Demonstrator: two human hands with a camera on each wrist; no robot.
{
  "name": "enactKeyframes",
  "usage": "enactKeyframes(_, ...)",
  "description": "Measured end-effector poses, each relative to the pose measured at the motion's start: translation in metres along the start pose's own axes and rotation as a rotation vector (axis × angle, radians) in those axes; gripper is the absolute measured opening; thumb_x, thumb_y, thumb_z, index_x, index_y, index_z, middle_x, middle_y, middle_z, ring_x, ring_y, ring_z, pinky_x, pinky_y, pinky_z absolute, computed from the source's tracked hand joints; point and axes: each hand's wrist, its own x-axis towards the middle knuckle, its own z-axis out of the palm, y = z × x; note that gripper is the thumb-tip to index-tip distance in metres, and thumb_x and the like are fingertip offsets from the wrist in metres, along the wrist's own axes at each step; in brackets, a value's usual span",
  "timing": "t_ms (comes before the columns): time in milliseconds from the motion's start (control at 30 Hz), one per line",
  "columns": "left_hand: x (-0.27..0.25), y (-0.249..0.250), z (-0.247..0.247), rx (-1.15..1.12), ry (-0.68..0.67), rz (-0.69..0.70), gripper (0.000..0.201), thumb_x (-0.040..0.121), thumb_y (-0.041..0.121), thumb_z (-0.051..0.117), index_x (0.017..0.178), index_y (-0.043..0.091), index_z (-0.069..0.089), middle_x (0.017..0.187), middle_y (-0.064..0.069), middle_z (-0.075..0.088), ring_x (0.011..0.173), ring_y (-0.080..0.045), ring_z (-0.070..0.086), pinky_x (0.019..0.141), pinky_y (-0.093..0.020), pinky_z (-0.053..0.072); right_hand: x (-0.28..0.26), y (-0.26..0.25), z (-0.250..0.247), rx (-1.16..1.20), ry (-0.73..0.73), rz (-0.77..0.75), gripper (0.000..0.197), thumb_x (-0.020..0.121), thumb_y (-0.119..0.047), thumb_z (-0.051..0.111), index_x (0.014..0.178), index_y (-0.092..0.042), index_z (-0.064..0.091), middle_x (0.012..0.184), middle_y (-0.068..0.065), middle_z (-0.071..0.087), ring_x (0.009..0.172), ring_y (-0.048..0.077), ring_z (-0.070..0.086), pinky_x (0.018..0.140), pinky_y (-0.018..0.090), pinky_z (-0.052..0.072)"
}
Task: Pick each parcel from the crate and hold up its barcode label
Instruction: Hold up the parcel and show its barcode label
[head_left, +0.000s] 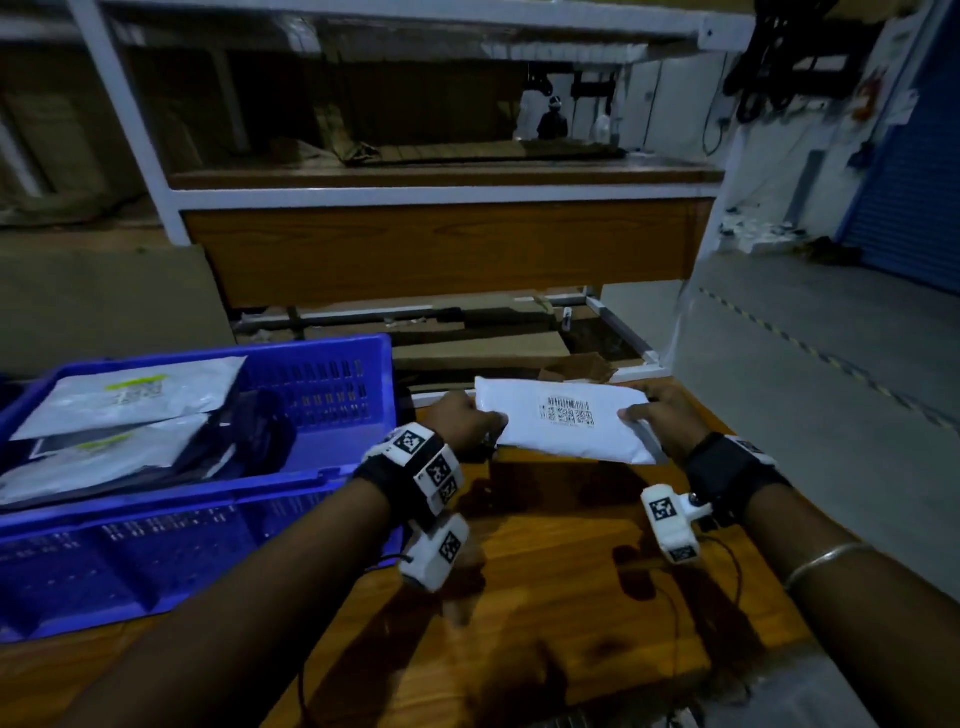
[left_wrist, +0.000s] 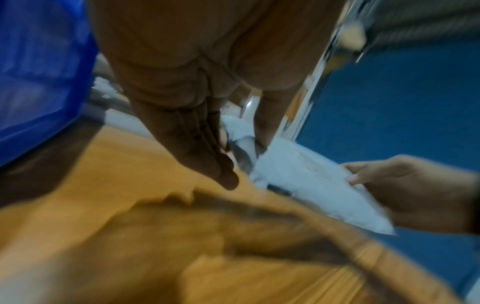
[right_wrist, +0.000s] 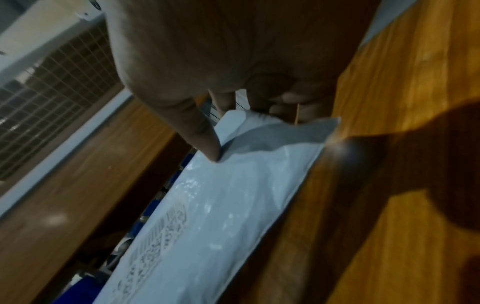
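Now both hands hold one white parcel (head_left: 569, 423) just above the far part of the wooden table (head_left: 571, 571), its barcode label (head_left: 566, 410) facing up. Left hand (head_left: 462, 421) pinches the parcel's left end, thumb on top. Right hand (head_left: 662, 415) grips the right end, thumb pressed on the top face and fingers curled beneath. To the left stands the blue crate (head_left: 332, 467), with more parcels (head_left: 130, 395) lying inside.

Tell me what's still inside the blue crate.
The blue crate holds at least two pale parcels with labels up, overlapping, and dark items beside them. Anything beneath is covered. Both hands grip a white parcel outside it.
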Motion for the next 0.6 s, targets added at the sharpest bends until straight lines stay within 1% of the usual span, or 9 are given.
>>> enactKeyframes(100,-0.011,0.016,-0.038,-0.021,0.069,0.036,0.01,0.088,0.011,0.065,0.081,0.005,0.061,0.083,-0.021,0.066,0.058,-0.028,0.066,0.061,-0.039,0.055,0.005,-0.036,0.015,0.034,-0.052,-0.052,0.029,0.089,0.006,0.061,0.117,-0.001,0.061,0.116,0.015,0.061,0.103,0.03,0.057,0.086,0.038,0.044)
enactKeyframes(200,-0.018,0.022,-0.082,0.036,0.18,0.021,0.019,0.086,0.011,0.067,0.072,0.004,0.057,0.07,-0.017,0.062,0.042,-0.016,0.062,0.047,-0.028,0.052,0.009,-0.066,0.041,0.033,-0.129,-0.119,0.025,0.089,0.001,0.064,0.112,-0.007,0.062,0.114,0.013,0.064,0.096,0.028,0.062,0.084,0.038,0.046)
enactKeyframes(233,-0.02,0.021,-0.097,0.043,0.215,0.007,0.021,0.085,0.012,0.068,0.069,0.005,0.057,0.067,-0.016,0.06,0.044,-0.019,0.062,0.047,-0.028,0.052,0.011,-0.075,0.051,0.046,-0.151,-0.13,0.024,0.089,0.0,0.065,0.112,-0.007,0.063,0.113,0.014,0.065,0.094,0.027,0.064,0.083,0.038,0.048)
enactKeyframes(300,-0.026,0.016,-0.126,0.028,0.257,-0.03,0.025,0.086,0.015,0.068,0.067,0.005,0.056,0.065,-0.017,0.059,0.057,-0.029,0.066,0.058,-0.035,0.055,0.011,-0.094,0.075,0.051,-0.194,-0.147,0.028,0.089,-0.001,0.065,0.117,-0.003,0.063,0.114,0.015,0.066,0.096,0.03,0.066,0.083,0.039,0.051)
enactKeyframes(367,-0.033,0.009,-0.154,0.005,0.285,-0.061,0.022,0.087,0.015,0.069,0.071,0.004,0.057,0.069,-0.016,0.058,0.068,-0.034,0.067,0.063,-0.04,0.058,0.011,-0.114,0.101,0.038,-0.235,-0.156,0.028,0.09,0.0,0.063,0.119,-0.002,0.061,0.114,0.016,0.065,0.098,0.032,0.064,0.084,0.041,0.051)
enactKeyframes(400,-0.036,0.003,-0.17,-0.012,0.298,-0.078,0.02,0.087,0.014,0.07,0.075,0.005,0.058,0.072,-0.015,0.059,0.068,-0.033,0.066,0.059,-0.038,0.059,0.011,-0.124,0.115,0.034,-0.26,-0.159,0.027,0.091,0.001,0.06,0.118,-0.003,0.06,0.114,0.016,0.065,0.097,0.032,0.063,0.083,0.04,0.05)
enactKeyframes(467,-0.049,-0.007,-0.198,-0.05,0.339,-0.101,0.017,0.088,0.011,0.069,0.076,0.007,0.057,0.073,-0.013,0.058,0.059,-0.025,0.062,0.045,-0.03,0.056,0.013,-0.141,0.145,0.02,-0.301,-0.16,0.029,0.091,0.003,0.058,0.12,-0.002,0.058,0.119,0.017,0.062,0.1,0.033,0.062,0.084,0.042,0.05)
enactKeyframes(533,-0.059,-0.02,-0.228,-0.051,0.361,-0.11,0.019,0.088,0.007,0.068,0.074,0.007,0.056,0.069,-0.014,0.056,0.051,-0.021,0.057,0.042,-0.028,0.052,0.013,-0.158,0.177,-0.001,-0.333,-0.183,0.039,0.089,0.002,0.06,0.128,-0.001,0.054,0.127,0.017,0.059,0.108,0.034,0.06,0.088,0.043,0.052)
enactKeyframes(600,-0.069,-0.034,-0.257,-0.049,0.376,-0.113,0.014,0.088,0.003,0.067,0.085,0.0,0.054,0.067,-0.017,0.055,0.049,-0.023,0.054,0.042,-0.029,0.05,0.009,-0.177,0.208,0.002,-0.365,-0.198,0.039,0.089,0.006,0.06,0.126,-0.004,0.053,0.125,0.019,0.059,0.101,0.032,0.062,0.082,0.039,0.054)
